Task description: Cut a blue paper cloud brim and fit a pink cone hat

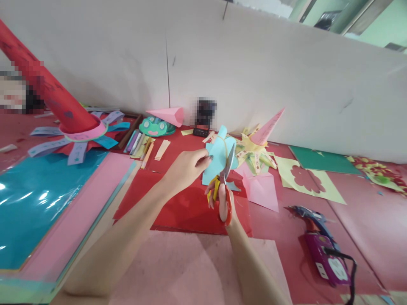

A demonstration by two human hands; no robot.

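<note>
My left hand (187, 167) pinches the left edge of a light blue sheet of paper (218, 154), partly cut into rounded lobes with a curved line on it. In my right hand (224, 203) are scissors (227, 169) with one yellow and one red handle loop. Their blades point upward, against the right side of the blue paper. Whether the blades are apart is hard to make out. Below the hands lies a red sheet (187, 212), and a small blue scrap (234, 186) rests near the scissors.
A tall red paper cone (70, 106) with paper strips stands left, beside a blue glossy pack (47, 203). Markers (136, 142) and a green frog cutout (155, 127) are at the back. A yellow-pink cone (262, 137) stands behind; a glue gun (313, 218) and purple box (327, 258) lie right.
</note>
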